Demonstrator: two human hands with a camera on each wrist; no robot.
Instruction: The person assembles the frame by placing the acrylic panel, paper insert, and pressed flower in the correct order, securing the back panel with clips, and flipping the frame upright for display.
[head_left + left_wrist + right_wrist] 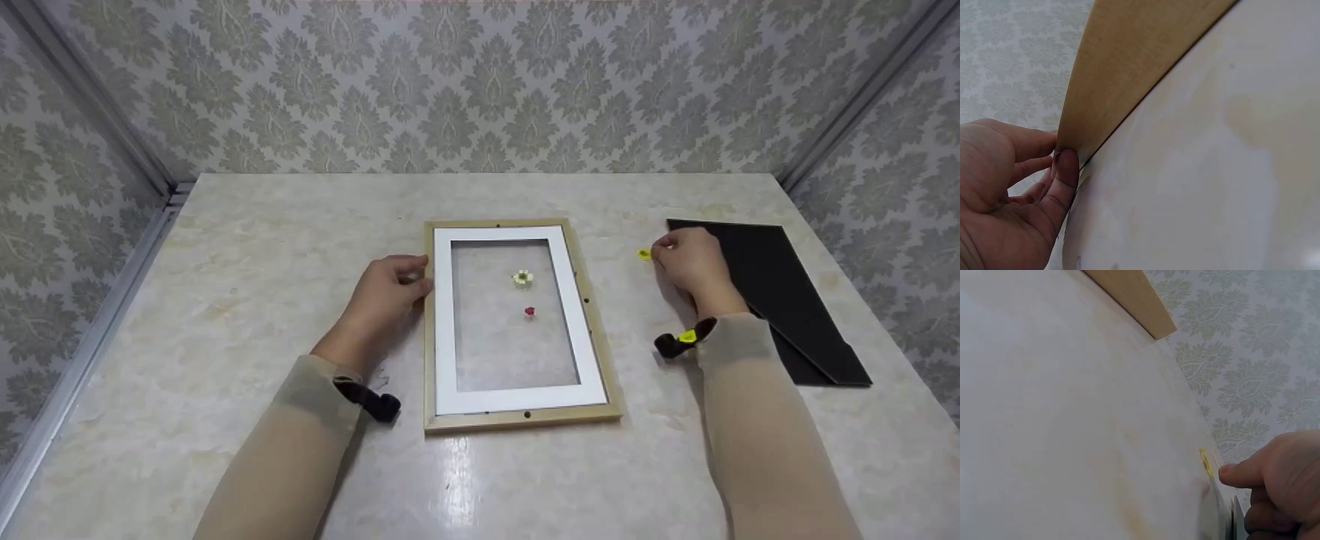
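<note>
Head view: wood frame (480, 421) flat at ctr of view, yellow flower (643, 255) R of it, pinched in R hand (694, 262).
L hand (386, 292) at ctr-left, fingers relaxed, fingertips resting on frame's L edge; L wrist view has thumb vs. its outer side. R hand's thumb + fingers closed on yellow flower approx. mid-right, just above table (225, 315) or touching it, can't tell. White mat (445, 330) sits inside frame; in its opening, cream flower (523, 279) w/ small red flower (530, 311) just below. Black board (776, 277) far right, partly behind R hand. Patterned wall (480, 67) across top.
</note>
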